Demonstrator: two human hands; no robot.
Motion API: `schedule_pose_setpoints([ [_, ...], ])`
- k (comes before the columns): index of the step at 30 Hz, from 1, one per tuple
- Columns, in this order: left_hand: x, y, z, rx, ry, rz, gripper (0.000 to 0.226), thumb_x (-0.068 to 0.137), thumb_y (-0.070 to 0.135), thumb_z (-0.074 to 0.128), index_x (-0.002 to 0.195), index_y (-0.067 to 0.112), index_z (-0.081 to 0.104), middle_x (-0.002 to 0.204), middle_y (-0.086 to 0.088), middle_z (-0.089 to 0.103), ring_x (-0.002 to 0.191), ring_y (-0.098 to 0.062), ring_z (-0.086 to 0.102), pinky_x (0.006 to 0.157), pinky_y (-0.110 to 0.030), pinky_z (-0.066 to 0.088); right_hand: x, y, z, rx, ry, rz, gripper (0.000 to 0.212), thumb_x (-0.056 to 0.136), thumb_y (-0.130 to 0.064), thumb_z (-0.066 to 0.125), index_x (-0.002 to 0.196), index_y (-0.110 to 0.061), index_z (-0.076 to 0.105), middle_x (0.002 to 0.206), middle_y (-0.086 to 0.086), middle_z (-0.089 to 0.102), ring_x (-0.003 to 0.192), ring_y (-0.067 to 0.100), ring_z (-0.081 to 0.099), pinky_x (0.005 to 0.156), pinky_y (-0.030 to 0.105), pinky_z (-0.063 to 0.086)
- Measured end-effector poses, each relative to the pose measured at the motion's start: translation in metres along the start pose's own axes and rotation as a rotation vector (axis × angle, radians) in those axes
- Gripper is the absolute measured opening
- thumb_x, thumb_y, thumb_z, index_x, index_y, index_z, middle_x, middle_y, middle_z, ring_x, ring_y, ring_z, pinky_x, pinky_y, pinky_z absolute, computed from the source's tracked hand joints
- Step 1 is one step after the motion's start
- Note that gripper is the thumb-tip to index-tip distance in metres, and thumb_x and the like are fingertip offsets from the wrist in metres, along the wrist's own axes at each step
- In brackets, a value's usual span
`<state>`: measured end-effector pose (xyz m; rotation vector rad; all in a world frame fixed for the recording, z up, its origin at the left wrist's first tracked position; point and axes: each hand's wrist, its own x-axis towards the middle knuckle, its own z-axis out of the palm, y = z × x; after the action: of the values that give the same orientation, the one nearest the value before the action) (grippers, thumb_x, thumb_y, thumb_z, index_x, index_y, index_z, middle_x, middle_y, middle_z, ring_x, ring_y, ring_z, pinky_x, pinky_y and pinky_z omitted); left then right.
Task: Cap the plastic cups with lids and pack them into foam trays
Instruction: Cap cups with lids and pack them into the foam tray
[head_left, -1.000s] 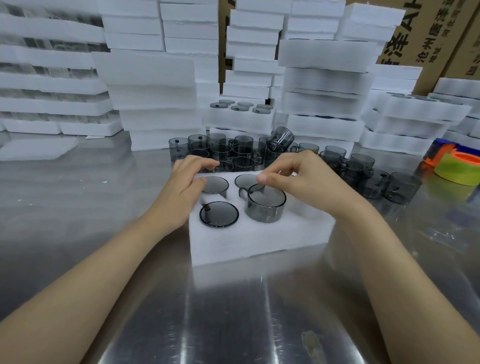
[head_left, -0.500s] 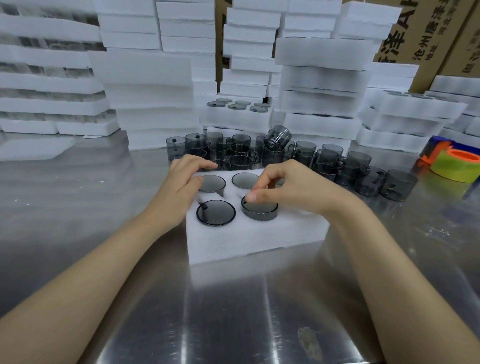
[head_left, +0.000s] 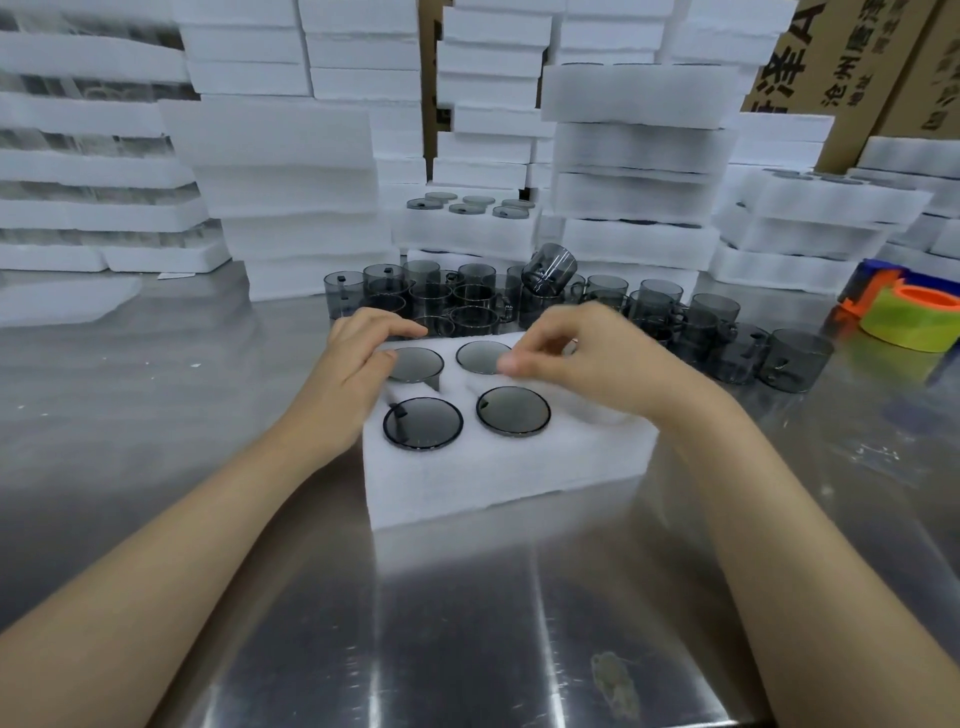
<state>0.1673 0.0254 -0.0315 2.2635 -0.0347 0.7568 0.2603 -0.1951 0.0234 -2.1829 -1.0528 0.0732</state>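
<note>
While four smoke-grey lidded plastic cups sit sunk in the white foam tray, the left hand rests relaxed on its ten-o'clock corner — the right hand hovers at two o'clock, curled and blurred; grip indeterminable.

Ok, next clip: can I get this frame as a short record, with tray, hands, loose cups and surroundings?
tray: white foam tray on metal table
packed: four lidded cups showing; tray's right side hidden by a hand
left hand: rests on tray's far-left edge
right hand: above tray, fingers curled, blurred; grip unclear
loose cups: unlidded, crowded behind tray; tipped cup on top
background: stacked foam trays; tape roll at right
</note>
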Motion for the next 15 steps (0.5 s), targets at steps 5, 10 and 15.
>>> schedule_pose_setpoints([
  [5,-0.001,0.001,0.000,0.006,0.003,-0.001,0.043,0.085,0.020,0.032,0.117,0.015,0.061,0.120,0.003,0.050,0.122,-0.013,0.038,0.099,-0.006,0.023,0.008,0.042,-0.017,-0.354,0.393,0.257,0.015,0.089,-0.014,0.057,0.097,-0.010,0.069,0.111,0.012,0.060,0.106,0.027,0.056,0.086,0.037,0.048],
  [10,0.000,0.001,0.000,0.015,0.004,0.006,0.043,0.085,0.019,0.032,0.117,0.015,0.060,0.120,0.003,0.051,0.121,-0.014,0.039,0.099,-0.007,0.024,0.005,0.062,-0.018,-0.456,0.240,0.491,0.024,0.083,0.003,0.048,0.104,0.001,0.059,0.121,0.020,0.052,0.105,0.037,0.053,0.085,0.038,0.048],
  [15,-0.001,0.001,0.000,0.015,0.005,0.006,0.043,0.084,0.019,0.032,0.117,0.015,0.060,0.119,0.003,0.050,0.121,-0.015,0.039,0.098,-0.006,0.023,0.007,0.063,-0.013,-0.422,0.312,0.524,0.018,0.084,-0.007,0.064,0.100,-0.001,0.067,0.109,0.017,0.060,0.100,0.036,0.059,0.076,0.032,0.044],
])
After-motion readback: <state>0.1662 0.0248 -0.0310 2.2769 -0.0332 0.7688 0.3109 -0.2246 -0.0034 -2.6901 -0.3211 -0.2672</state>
